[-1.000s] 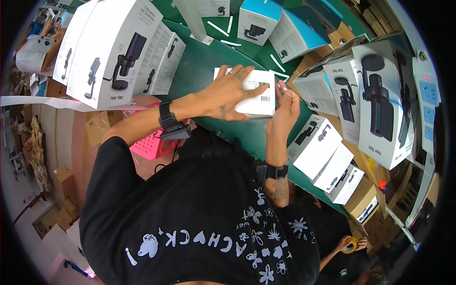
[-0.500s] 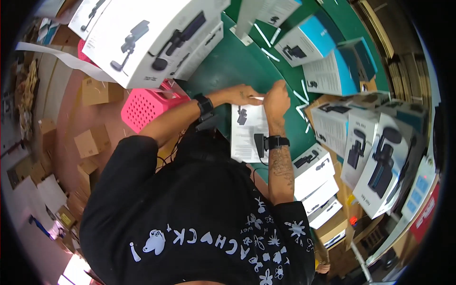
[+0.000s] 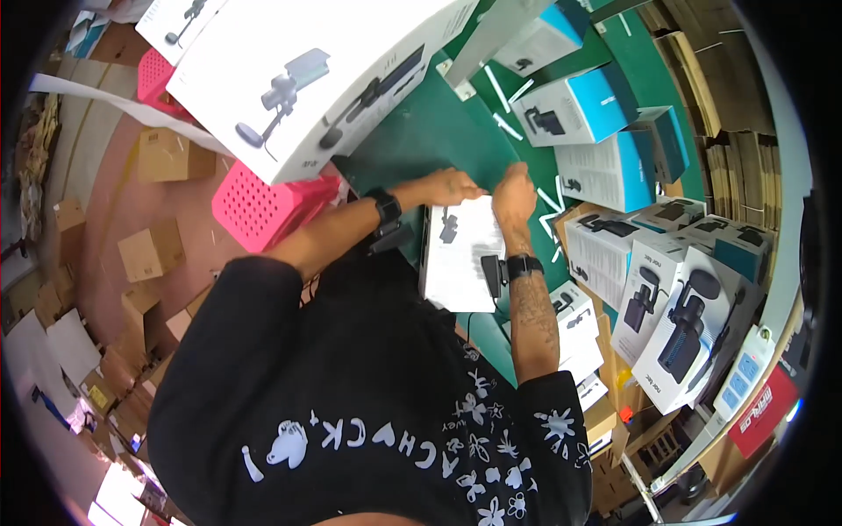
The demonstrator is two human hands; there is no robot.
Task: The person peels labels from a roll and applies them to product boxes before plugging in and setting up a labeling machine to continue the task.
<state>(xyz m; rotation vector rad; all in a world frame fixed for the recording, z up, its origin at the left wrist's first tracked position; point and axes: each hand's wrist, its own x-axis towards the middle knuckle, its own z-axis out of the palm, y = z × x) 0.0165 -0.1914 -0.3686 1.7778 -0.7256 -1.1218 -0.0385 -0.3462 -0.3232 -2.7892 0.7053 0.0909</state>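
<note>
Your left hand (image 3: pixel 452 186) lies flat with the fingers stretched out, its fingertips resting on the far edge of the white box (image 3: pixel 462 252), which sits on the green table (image 3: pixel 421 140) right in front of your chest. Your right hand (image 3: pixel 515 195) sits at the far right corner of that same box, fingers curled down over the edge; how firmly they pinch the box you cannot tell from this view. The box lies flat, its printed top face turned up, a small dark product picture near its far end. A black watch (image 3: pixel 386 209) wraps your left wrist just left of the box, and another black watch (image 3: pixel 523 265) sits on your right wrist, at the box's right edge.

Measured from the white box: far off to its upper left, a large white carton (image 3: pixel 307 79) with a microphone picture looms close to the camera. To its left and slightly beyond, a pink perforated basket (image 3: pixel 263 206) stands below the table edge. Beyond it to the right stand blue-and-white boxes (image 3: pixel 579 110), and white strips (image 3: pixel 548 197) lie scattered on the green surface just past your right hand. To its right, stacked white product boxes (image 3: pixel 667 298) crowd together.
</note>
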